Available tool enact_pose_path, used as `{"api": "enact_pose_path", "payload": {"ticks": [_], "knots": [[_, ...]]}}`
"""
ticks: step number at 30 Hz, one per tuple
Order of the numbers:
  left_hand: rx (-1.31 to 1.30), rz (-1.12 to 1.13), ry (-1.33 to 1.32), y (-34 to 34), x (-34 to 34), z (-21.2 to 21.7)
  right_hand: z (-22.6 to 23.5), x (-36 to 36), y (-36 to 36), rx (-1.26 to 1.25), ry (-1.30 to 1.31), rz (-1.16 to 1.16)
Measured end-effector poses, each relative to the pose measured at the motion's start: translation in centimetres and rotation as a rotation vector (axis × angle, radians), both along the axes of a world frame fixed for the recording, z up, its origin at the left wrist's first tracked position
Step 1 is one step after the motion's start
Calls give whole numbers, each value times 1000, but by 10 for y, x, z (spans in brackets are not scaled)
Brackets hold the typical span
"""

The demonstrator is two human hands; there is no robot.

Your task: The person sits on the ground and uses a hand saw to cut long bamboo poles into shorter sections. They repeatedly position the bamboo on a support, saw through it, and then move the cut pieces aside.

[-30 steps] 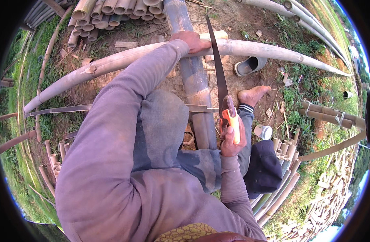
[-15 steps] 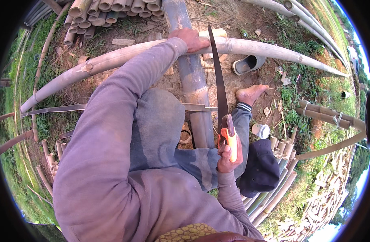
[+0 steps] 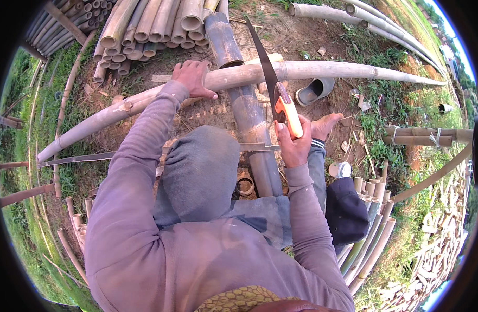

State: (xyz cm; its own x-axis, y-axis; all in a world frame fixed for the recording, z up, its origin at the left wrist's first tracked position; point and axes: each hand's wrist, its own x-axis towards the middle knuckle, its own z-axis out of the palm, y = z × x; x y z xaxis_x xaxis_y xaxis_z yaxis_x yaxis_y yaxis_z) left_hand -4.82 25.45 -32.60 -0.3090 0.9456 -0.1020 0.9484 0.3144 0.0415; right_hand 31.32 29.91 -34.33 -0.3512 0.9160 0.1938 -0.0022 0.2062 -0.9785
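The right hand (image 3: 293, 143) is wrapped tight around the orange handle of a saw (image 3: 272, 86), fingers curled fully about it. From that grip the dark blade runs up and away, tilted toward the left, and crosses the pole (image 3: 311, 70) just beyond the handle; the blade's tip reaches past the pole toward the stack (image 3: 150, 26) of cut bamboo. Whether the teeth have bitten into the pole at the crossing cannot be told.

The left hand (image 3: 193, 78) lies flat on the same pole, palm down, fingers spread over its curve, pressing rather than clutching. It sits well to the left of the saw grip, with a thick dark bamboo (image 3: 244, 109) passing under the pole between the two hands. The pole is long and pale, bowed across the view; it rests on that dark bamboo, and its left end drops toward the grass.

Just right of the saw grip a bare foot (image 3: 324, 125) rests on the earth, and beyond it, past the pole's near side, lies a grey shoe (image 3: 314, 91). Below the grip a small white cup (image 3: 340, 169) stands on the ground beside short bamboo tubes (image 3: 369, 187). A thin split strip (image 3: 83, 158) lies crosswise under the left forearm, near the raised knee in grey cloth.
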Motion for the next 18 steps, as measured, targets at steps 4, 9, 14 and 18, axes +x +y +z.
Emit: {"api": "enact_pose_path", "payload": {"ticks": [4, 9, 14, 18], "knots": [[-134, 98, -153, -21, -15, -21, 3, 5, -6, -40, 30, 43], [-94, 85, -109, -19, -12, -20, -2, -2, 1, 196, -130, -99], [-122, 102, -130, -22, -14, -17, 8, 81, -82, 35, -238, -126], [-93, 97, -135, -29, -15, -18, 14, 113, -123, 142, -166, -148]]}}
